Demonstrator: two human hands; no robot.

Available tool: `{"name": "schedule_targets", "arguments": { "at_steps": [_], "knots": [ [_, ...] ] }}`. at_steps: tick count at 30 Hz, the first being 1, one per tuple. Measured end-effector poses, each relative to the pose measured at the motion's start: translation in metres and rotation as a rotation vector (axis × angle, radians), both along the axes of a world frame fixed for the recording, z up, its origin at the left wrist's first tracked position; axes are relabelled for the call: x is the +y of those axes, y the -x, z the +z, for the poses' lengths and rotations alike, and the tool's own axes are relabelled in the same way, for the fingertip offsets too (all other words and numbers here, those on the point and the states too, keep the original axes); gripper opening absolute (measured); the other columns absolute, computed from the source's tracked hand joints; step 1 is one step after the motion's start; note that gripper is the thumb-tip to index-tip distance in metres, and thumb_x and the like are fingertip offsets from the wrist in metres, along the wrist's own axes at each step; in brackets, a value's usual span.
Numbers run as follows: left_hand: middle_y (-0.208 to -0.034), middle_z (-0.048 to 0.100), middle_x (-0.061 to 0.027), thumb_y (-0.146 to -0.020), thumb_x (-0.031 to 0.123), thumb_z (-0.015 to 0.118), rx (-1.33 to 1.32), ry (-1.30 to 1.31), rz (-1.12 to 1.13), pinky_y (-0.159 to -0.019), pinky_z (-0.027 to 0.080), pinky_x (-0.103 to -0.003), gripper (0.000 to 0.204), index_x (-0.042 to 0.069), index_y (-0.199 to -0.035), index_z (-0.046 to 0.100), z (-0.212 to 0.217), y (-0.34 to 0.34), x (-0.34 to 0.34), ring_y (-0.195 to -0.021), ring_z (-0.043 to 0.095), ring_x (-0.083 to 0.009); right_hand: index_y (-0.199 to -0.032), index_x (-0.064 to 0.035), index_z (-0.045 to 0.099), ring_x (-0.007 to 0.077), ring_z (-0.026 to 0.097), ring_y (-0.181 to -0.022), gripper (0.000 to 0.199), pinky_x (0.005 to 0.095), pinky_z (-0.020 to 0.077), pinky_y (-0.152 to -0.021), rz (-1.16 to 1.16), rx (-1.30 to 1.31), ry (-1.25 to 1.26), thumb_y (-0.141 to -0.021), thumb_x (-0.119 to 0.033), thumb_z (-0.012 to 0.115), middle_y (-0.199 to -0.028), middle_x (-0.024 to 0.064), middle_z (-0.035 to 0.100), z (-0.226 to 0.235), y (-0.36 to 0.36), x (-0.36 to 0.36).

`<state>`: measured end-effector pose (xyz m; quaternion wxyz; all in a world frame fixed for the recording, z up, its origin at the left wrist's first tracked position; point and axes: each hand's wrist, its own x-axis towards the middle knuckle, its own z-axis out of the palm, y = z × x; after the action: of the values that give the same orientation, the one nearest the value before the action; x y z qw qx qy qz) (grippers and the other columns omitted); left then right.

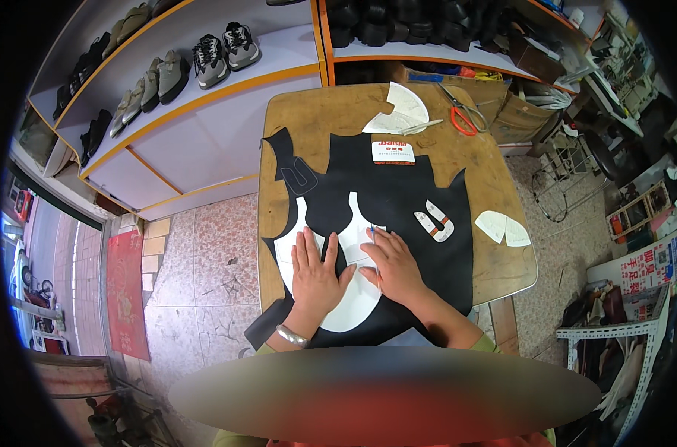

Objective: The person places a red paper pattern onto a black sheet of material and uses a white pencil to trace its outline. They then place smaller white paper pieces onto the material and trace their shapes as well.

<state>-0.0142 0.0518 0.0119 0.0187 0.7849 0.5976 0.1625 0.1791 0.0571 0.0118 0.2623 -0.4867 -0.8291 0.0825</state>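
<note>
A large sheet of black leather-like material [398, 190] covers much of the wooden table. On it lies a white curved pattern piece [349, 313] with two narrow upper arms. My left hand [316, 276] presses flat on this pattern, fingers stretched out. Beside it, my right hand [395, 267] rests at the pattern's right part, its fingers closed around a thin pen [379, 284]; the hand hides some of it. To the right is a small U-shaped pattern [444, 231]. A similar pale outline [299, 176] is drawn on the sheet's upper left.
At the table's [301, 112] far side lie orange-handled scissors [465, 121], a cut white paper pattern [407, 108] and a white-and-red card [393, 153]. Another white pattern [495, 227] sits at the right edge. Shoe shelves [282, 51] stand behind; a metal rack [614, 329] is at right.
</note>
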Motion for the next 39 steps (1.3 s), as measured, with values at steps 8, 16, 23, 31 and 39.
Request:
{"name": "schedule_targets", "arguments": {
  "at_steps": [8, 16, 23, 31, 39],
  "knots": [
    [-0.154, 0.026, -0.0345, -0.091, 0.049, 0.061, -0.007, -0.031, -0.010, -0.117, 0.023, -0.055, 0.069, 0.010, -0.146, 0.047, -0.002, 0.002, 0.000, -0.145, 0.024, -0.0485, -0.121, -0.0065, 0.059, 0.0336, 0.045, -0.135, 0.046, 0.0482, 0.0330, -0.114, -0.002, -0.008, -0.007, -0.083, -0.027, 0.074, -0.136, 0.0176, 0.054, 0.003, 0.001, -0.001],
    [-0.154, 0.026, -0.0342, -0.091, 0.049, 0.062, -0.019, -0.008, -0.006, -0.117, 0.023, -0.056, 0.069, 0.010, -0.146, 0.047, 0.000, 0.001, 0.000, -0.145, 0.023, -0.0488, -0.121, -0.0071, 0.060, 0.0330, 0.050, -0.129, 0.046, 0.0473, 0.0368, -0.110, 0.023, -0.024, -0.026, -0.083, -0.028, 0.074, -0.135, 0.0162, 0.056, 0.004, -0.001, 0.003],
    [-0.156, 0.023, -0.0341, -0.092, 0.049, 0.061, -0.005, 0.034, 0.011, -0.118, 0.021, -0.056, 0.070, 0.012, -0.149, 0.043, 0.001, 0.001, -0.001, -0.146, 0.020, -0.0489, -0.110, -0.0090, 0.064, 0.0329, 0.060, -0.112, 0.031, 0.0442, 0.0510, -0.091, -0.115, 0.056, -0.129, -0.082, -0.018, 0.073, -0.122, 0.0103, 0.063, 0.019, -0.041, 0.108],
    [-0.155, 0.023, -0.0349, -0.093, 0.055, 0.056, 0.019, 0.065, 0.004, -0.119, 0.020, -0.055, 0.072, 0.013, -0.150, 0.042, 0.006, 0.003, 0.000, -0.146, 0.020, -0.0489, -0.128, -0.0084, 0.051, 0.0341, 0.059, -0.118, 0.046, 0.0463, 0.0502, -0.095, -0.233, -0.546, 0.132, -0.084, -0.005, 0.063, -0.128, 0.0138, 0.059, 0.031, -0.060, 0.210],
    [-0.154, 0.024, -0.0341, -0.089, 0.048, 0.064, -0.034, 0.052, -0.004, -0.117, 0.023, -0.056, 0.068, 0.025, -0.150, 0.044, 0.006, 0.005, -0.001, -0.144, 0.022, -0.0503, -0.112, -0.0077, 0.056, 0.0369, 0.064, -0.102, 0.027, 0.0481, 0.0527, -0.084, -0.166, -0.504, 0.088, -0.085, -0.006, 0.059, -0.110, 0.0165, 0.065, 0.038, -0.063, 0.215]
  ]
}}
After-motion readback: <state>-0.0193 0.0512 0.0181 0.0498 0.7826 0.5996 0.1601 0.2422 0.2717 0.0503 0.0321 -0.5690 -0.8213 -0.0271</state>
